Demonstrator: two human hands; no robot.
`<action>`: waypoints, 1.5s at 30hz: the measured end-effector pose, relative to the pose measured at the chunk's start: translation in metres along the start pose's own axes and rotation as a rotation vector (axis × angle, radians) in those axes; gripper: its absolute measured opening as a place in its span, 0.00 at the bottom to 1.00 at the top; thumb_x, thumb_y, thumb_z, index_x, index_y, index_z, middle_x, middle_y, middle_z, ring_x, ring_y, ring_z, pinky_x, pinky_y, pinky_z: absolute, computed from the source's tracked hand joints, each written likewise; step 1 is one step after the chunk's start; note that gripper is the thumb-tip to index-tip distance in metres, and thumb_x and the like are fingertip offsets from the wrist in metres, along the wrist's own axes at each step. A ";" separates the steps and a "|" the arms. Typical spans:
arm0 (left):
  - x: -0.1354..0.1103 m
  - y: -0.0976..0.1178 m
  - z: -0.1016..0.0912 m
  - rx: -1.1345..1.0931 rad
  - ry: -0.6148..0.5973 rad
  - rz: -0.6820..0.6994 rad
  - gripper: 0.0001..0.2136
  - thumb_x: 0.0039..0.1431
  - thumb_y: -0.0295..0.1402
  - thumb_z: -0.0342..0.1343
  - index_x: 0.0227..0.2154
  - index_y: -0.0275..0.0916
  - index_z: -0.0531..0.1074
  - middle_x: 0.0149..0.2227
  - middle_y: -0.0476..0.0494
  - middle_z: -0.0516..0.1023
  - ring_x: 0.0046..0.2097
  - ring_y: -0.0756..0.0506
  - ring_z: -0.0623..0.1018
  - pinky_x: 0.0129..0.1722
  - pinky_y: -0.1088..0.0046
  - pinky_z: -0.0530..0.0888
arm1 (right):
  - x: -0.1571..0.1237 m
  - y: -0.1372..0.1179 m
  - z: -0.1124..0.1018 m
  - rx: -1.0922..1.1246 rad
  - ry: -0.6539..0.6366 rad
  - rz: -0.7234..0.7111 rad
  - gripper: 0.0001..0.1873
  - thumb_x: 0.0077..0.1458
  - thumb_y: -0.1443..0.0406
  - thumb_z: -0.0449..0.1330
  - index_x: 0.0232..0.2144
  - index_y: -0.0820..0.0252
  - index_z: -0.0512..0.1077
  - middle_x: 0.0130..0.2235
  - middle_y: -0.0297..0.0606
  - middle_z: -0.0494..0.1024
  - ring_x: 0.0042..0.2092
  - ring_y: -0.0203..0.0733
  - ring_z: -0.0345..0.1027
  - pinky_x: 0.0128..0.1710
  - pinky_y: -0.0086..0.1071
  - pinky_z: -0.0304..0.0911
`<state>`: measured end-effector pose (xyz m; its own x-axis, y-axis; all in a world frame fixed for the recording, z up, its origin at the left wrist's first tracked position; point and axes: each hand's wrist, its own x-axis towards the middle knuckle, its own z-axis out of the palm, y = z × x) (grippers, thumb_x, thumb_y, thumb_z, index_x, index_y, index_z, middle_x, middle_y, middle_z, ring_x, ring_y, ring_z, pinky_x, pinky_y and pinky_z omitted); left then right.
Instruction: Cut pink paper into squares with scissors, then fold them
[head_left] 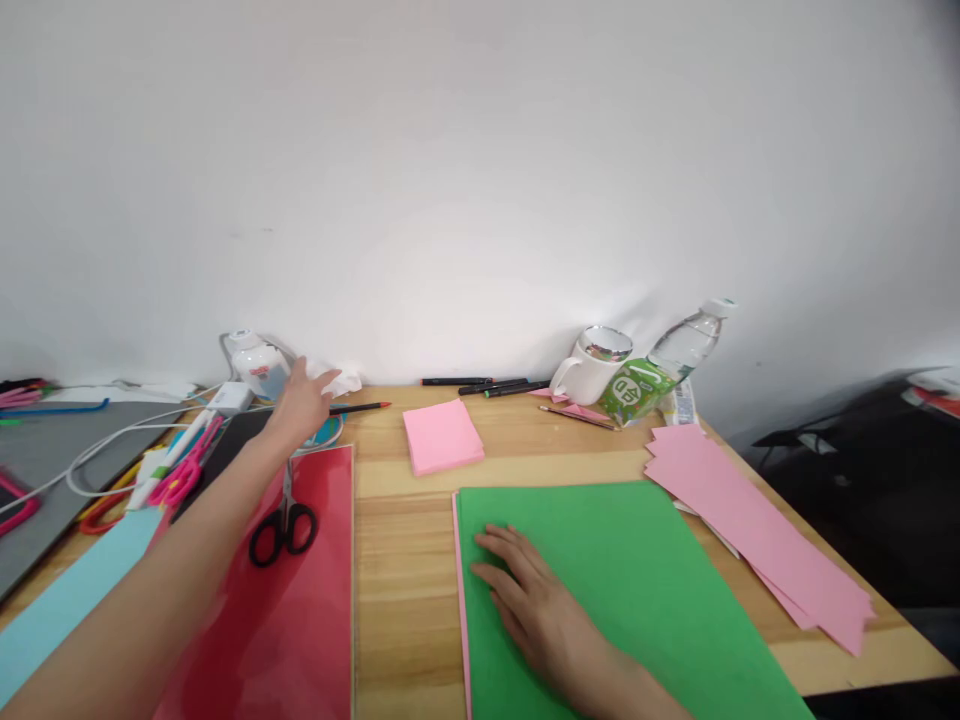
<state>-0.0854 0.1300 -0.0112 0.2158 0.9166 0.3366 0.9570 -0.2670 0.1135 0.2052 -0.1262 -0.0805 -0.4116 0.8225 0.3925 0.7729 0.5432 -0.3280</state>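
Note:
My left hand (pixel 300 405) reaches across to the back left, fingers stretched out and apart, with nothing visible in them. Close beside it are a black pen with a red tip (pixel 360 407), a crumpled white tissue (pixel 343 381) and a white bottle (pixel 259 365). Below that arm, black-handled scissors (pixel 283 525) lie on a red glossy folder (pixel 315 600); the wrist hides part of their blades. My right hand (pixel 540 610) rests flat on a large green sheet (pixel 645 570), and a pink edge shows beneath its left side.
Square pink notes (pixel 442 436) lie mid-table, with several pens (pixel 487 385) along the wall behind. At the back right are a white mug (pixel 592 365), a green packet (pixel 634 390) and a tilted water bottle (pixel 690 340). Pink strips (pixel 757 530) lie right; pink scissors (pixel 180 480) and cables lie left.

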 end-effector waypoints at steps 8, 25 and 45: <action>-0.033 0.050 -0.004 0.220 0.060 0.165 0.18 0.58 0.26 0.43 0.50 0.34 0.66 0.62 0.26 0.51 0.64 0.29 0.46 0.56 0.40 0.51 | 0.011 -0.001 0.003 0.046 -0.003 -0.006 0.19 0.53 0.78 0.50 0.46 0.62 0.67 0.51 0.48 0.69 0.59 0.48 0.57 0.56 0.50 0.59; -0.103 0.121 0.032 -0.030 -0.249 0.361 0.19 0.61 0.32 0.43 0.55 0.35 0.60 0.59 0.29 0.60 0.61 0.35 0.59 0.56 0.55 0.60 | 0.029 0.018 -0.032 -0.045 0.183 0.065 0.12 0.57 0.73 0.49 0.41 0.64 0.70 0.47 0.51 0.72 0.48 0.47 0.67 0.45 0.42 0.68; -0.073 0.131 0.031 0.105 -0.319 0.587 0.17 0.57 0.19 0.38 0.48 0.32 0.64 0.45 0.33 0.69 0.47 0.41 0.69 0.47 0.63 0.67 | -0.071 -0.040 -0.001 -0.529 -0.045 -0.020 0.23 0.51 0.71 0.56 0.51 0.68 0.65 0.53 0.65 0.66 0.55 0.69 0.59 0.45 0.58 0.63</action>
<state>0.0304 0.0374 -0.0503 0.7367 0.6759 0.0205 0.6742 -0.7317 -0.1008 0.2037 -0.2069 -0.0946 -0.4399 0.8256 0.3535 0.8980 0.4091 0.1619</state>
